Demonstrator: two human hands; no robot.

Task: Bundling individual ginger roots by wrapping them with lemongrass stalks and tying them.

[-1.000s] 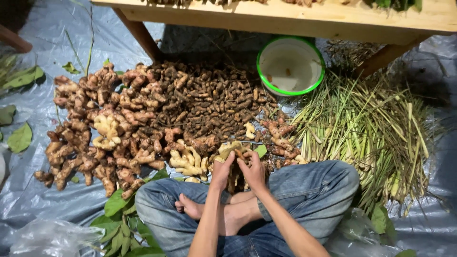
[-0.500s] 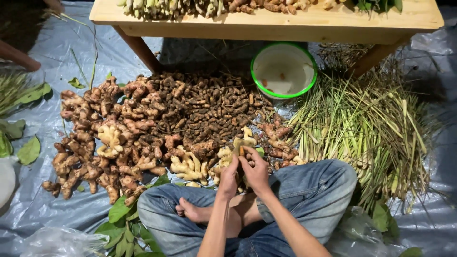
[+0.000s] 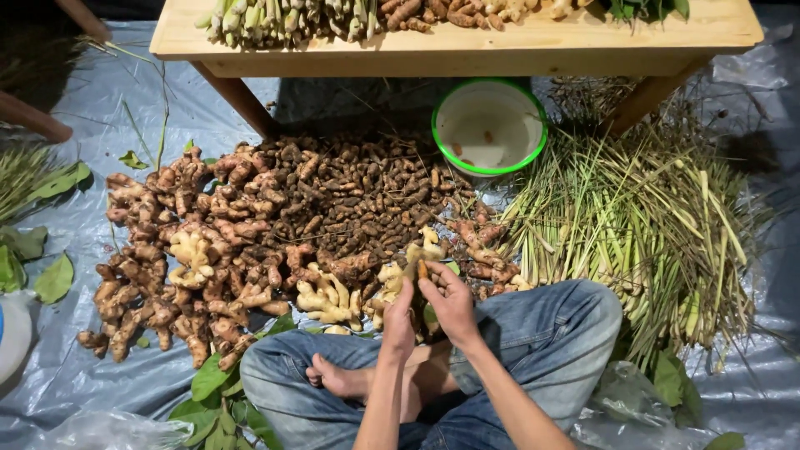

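I sit cross-legged in blue jeans on a grey plastic sheet [image 3: 100,367]. My left hand [image 3: 400,321] and my right hand [image 3: 450,300] are together in front of my knees, both gripping one small pale root piece [image 3: 419,265] with an orange cut end. Just beyond my hands lies a broad pile of roots: large knobbly brown ginger-like rhizomes [image 3: 183,250] on the left, small dark finger-shaped roots [image 3: 358,200] in the middle, and pale yellowish pieces [image 3: 329,296] close to my left knee.
A white bowl with a green rim [image 3: 489,125] stands behind the pile, under a wooden bench [image 3: 450,52] that carries stalks and roots. A heap of green lemongrass-like stalks [image 3: 650,217] lies to the right. Loose green leaves [image 3: 217,400] lie at lower left.
The view has tilted slightly, showing more of the bench top. My hands stay together on the root piece, lifted a little and turned.
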